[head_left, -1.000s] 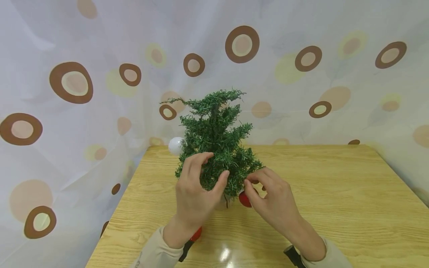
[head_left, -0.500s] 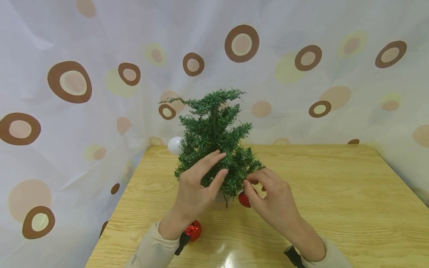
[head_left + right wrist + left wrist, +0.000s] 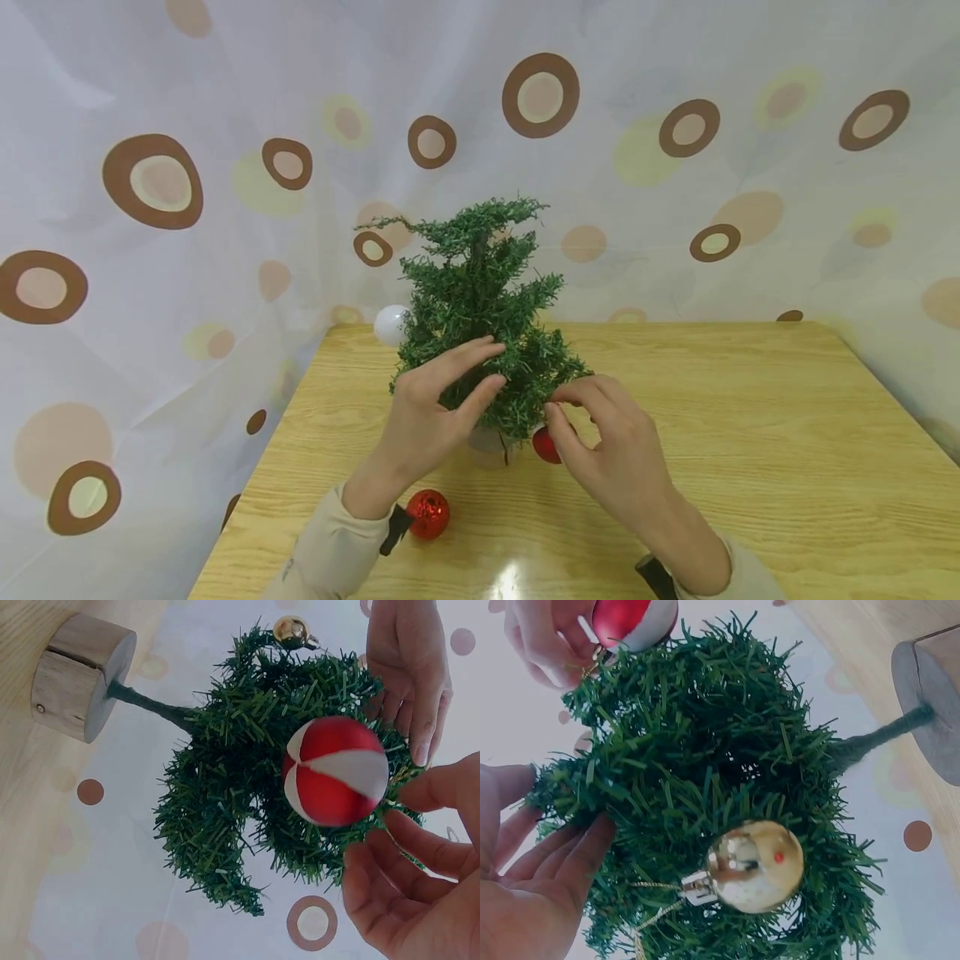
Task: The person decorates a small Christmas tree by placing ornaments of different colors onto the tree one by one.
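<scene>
A small green artificial Christmas tree (image 3: 480, 292) stands on a round wooden base (image 3: 82, 679). At its lower right, in the head view, hangs a red-and-white bauble (image 3: 547, 446). Beside that bauble, my right hand (image 3: 618, 442) pinches its gold string at a branch tip, thumb against fingertips. My left hand (image 3: 427, 417) is at the tree's front, fingers extended and thumb apart, with a branch tip between them in the left wrist view. Below that hand, the left wrist view has a gold bauble (image 3: 759, 866) hanging on a gold cord.
A red glittery bauble (image 3: 429, 514) lies on the wooden table (image 3: 712, 467), close to the left wrist's black strap. At the tree's left side is a white ball (image 3: 392, 325). A patterned curtain (image 3: 615, 50) rises behind the table.
My left hand has shifted slightly left and down, its fingers straighter than before, uncovering the red glittery bauble. My right hand keeps its pinch in nearly the same spot.
</scene>
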The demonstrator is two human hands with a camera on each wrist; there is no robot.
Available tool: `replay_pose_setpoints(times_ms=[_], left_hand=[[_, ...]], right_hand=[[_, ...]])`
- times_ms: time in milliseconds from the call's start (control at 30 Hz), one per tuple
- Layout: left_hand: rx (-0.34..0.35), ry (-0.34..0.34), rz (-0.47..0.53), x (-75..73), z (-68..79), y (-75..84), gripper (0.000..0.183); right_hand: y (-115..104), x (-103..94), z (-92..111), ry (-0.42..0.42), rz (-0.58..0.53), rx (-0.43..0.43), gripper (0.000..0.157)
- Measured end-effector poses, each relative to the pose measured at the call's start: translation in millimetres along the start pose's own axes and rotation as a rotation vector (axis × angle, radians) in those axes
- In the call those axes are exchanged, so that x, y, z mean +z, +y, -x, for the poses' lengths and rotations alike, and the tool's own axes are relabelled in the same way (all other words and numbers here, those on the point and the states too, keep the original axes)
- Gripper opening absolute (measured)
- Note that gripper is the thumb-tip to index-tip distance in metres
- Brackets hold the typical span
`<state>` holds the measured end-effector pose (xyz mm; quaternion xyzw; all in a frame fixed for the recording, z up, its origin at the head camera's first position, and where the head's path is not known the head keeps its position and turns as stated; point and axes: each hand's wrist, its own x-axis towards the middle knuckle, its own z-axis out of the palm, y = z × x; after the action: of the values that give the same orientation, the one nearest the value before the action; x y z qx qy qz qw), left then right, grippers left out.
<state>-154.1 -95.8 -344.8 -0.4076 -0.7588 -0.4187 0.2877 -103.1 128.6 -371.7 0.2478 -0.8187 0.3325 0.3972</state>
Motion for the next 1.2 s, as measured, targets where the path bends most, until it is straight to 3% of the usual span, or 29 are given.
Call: replay_pose_setpoints(times_ms=[33,100,233,333,667,967,1200], left_hand=[[0.002,-0.006,0.012,-0.8,-0.3,-0.9,0.035],[0.011,-0.013,0.034,-2.5,-1.2,-2.2,0.035],[0.020,-0.022,0.051,-4.7,-2.3,-4.5,0.034],[0.019,-0.027,0.049,-5.7,-2.2,-6.0,0.033],[0.010,-0.052,0.055,-8.2,-3.0,-7.5,0.035],[-0.032,-0.083,0.058,-12.0,-2.2,-7.7,0.037],[-0.038,-0.088,0.065,-12.1,-1.7,-9.3,0.037]], right_hand=[[-2,0.5,1,0.018,0.011,-0.021,0.004],[-7,3.1,2,0.070,0.002,-0.083,0.015],[-21,15.6,5,0.145,-0.116,-0.269,0.028],[-30,27.8,13,0.095,-0.212,-0.358,0.023],[-34,68.6,58,-0.256,-0.209,-0.230,0.010],[-27,91.5,75,-0.611,-0.166,-0.187,0.035],[-21,105.0,74,-0.680,-0.146,-0.210,0.043]])
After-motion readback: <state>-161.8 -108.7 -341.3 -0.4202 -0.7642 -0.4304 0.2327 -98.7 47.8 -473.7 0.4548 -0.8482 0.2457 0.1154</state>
